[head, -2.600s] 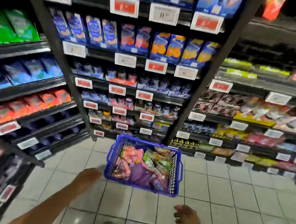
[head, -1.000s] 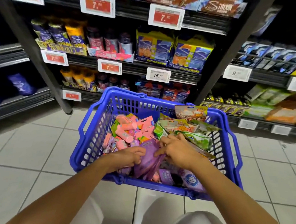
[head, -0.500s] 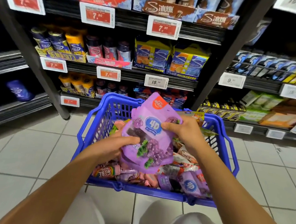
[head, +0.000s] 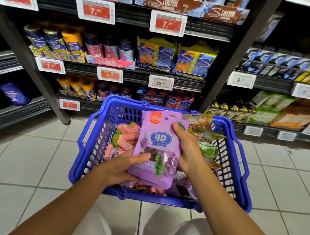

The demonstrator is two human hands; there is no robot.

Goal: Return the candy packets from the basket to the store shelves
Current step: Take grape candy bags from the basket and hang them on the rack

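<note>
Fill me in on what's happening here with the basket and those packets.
A person is crouched over a blue basket on the tiled floor in front of store shelves. Both hands hold purple candy packets just above the basket: the left hand grips the lower edge, the right hand grips the right side. There look to be at least two packets stacked together. Pink packets and green packets lie in the basket. Nothing in hand has reached a shelf yet.

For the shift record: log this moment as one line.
stage: sorting | left hand: grips purple 4D candy packets | right hand: grips same packets | blue plastic basket: on floor, still holds packets | shelved: none
</note>
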